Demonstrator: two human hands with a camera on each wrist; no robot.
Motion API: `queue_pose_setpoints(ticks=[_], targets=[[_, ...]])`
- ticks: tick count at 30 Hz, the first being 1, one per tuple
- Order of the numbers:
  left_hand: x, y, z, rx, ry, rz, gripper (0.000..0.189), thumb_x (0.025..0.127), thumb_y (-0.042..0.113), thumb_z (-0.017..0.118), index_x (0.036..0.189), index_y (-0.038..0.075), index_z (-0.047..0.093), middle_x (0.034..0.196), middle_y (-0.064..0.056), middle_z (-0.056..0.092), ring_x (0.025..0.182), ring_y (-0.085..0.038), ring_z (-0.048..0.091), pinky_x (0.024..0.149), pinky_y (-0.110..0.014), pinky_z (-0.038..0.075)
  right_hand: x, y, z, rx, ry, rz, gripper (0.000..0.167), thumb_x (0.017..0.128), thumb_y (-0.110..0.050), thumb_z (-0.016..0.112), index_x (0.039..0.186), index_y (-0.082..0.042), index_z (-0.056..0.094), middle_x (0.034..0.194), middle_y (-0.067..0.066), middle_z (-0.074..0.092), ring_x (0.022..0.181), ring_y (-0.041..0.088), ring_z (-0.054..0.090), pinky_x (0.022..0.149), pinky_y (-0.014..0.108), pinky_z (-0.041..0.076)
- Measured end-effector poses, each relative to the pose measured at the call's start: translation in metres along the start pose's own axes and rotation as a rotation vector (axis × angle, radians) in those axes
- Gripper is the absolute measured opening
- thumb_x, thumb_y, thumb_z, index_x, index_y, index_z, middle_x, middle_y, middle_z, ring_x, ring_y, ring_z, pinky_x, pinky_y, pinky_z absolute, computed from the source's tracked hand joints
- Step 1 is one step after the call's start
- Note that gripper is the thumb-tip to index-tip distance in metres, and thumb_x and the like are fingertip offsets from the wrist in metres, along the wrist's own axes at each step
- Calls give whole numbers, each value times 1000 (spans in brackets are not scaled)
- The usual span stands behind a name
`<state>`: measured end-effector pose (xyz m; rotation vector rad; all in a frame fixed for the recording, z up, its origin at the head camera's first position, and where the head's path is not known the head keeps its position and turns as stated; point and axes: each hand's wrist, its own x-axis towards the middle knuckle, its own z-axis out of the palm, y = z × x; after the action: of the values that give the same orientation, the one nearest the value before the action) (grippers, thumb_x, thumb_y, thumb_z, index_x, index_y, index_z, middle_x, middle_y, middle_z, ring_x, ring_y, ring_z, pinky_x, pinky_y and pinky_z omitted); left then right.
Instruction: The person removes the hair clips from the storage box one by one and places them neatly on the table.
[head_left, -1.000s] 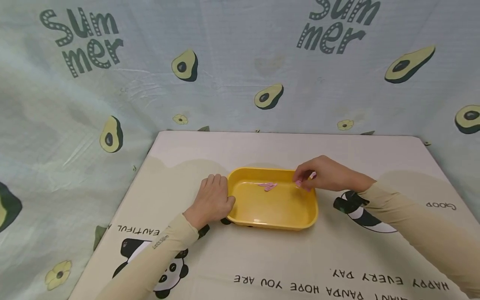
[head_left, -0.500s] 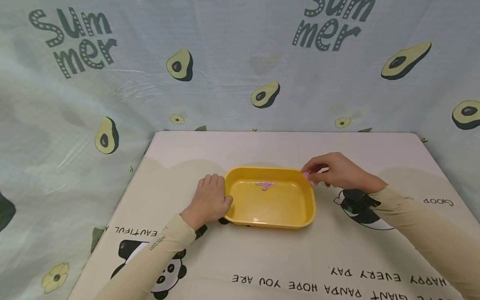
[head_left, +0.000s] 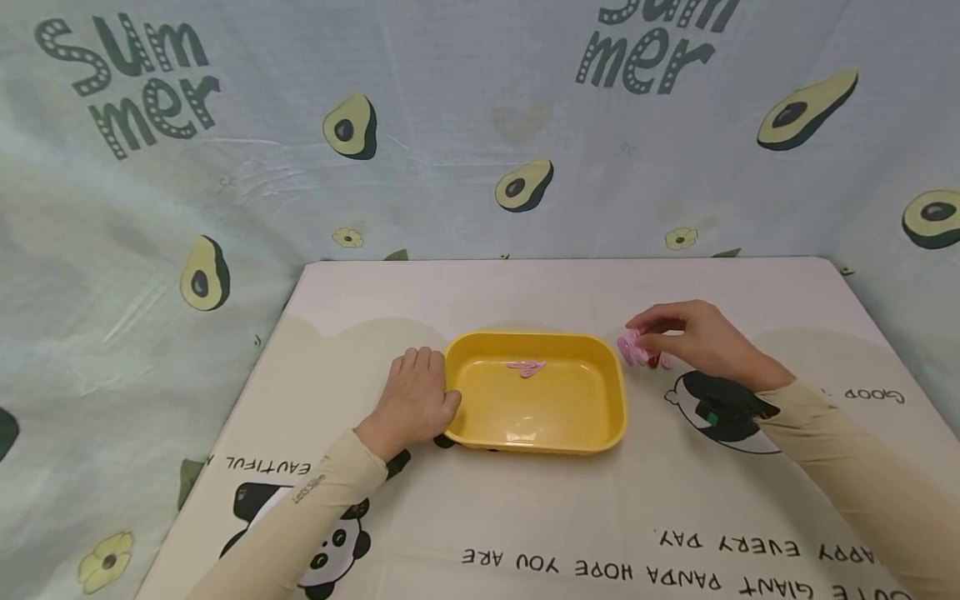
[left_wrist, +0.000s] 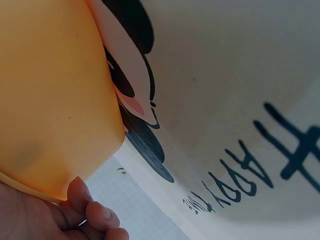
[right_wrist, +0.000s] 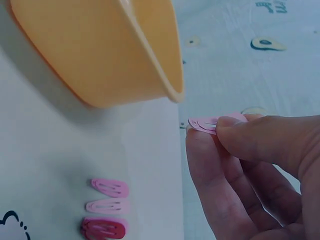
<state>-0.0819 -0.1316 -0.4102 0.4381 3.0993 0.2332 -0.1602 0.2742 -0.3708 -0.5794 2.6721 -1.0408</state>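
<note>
A yellow plastic tray [head_left: 540, 425] sits mid-table with a few pink hair clips [head_left: 527, 367] on its floor. My left hand [head_left: 412, 404] grips the tray's left end at the rim. To the right of the tray, my right hand [head_left: 697, 337] pinches a pink snap hair clip [right_wrist: 202, 125] between thumb and forefinger, above the table. Under and beside that hand lie more clips: in the right wrist view, a pink clip [right_wrist: 111, 187], a paler pink clip [right_wrist: 107, 206] and a red clip [right_wrist: 104, 228] form a row.
The table [head_left: 420, 525] wears a cream cloth printed with pandas and lettering. Behind it and to the left hangs a pale cloth [head_left: 442, 75] with avocado prints, meeting the table's far edge.
My right hand has moved right, from over the tray's right end to above the clips beside it, carrying a pink hair clip out. The left hand keeps its hold on the tray.
</note>
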Motion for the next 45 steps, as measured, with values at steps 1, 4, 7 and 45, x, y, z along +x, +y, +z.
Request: queue_pose_setpoints(ticks=[1,4,7,45], targets=[[0,0,0,0,6,1,22,93,23,49,93,2,46,82,-8,37,79,-26,33,76,-37,28,-1,3,0,3,7,12,31,98,-22,69,126,-9,71,107,8,75,91,25,69,77,23,59],[0,0,1,4,25,8,21,92,23,50,91,2,46,81,-8,37,78,-26,33,75,-36,28,-3,10,0,9,25,52,35,99,-24,68,130,-8,69,117,11,74,105,30,69,89,32,61],[0,0,2,9,41,13,21,92,22,51,90,2,46,81,-8,36,77,-26,32,74,-36,27,-6,17,0,10,51,90,37,100,-27,67,133,-9,67,126,12,72,115,30,66,95,28,59],[-1,1,2,12,82,26,19,89,20,52,88,3,45,79,-7,36,76,-25,32,73,-35,27,-23,80,15,140,221,191,42,99,-31,68,131,-4,67,127,25,69,85,-14,61,74,6,52]])
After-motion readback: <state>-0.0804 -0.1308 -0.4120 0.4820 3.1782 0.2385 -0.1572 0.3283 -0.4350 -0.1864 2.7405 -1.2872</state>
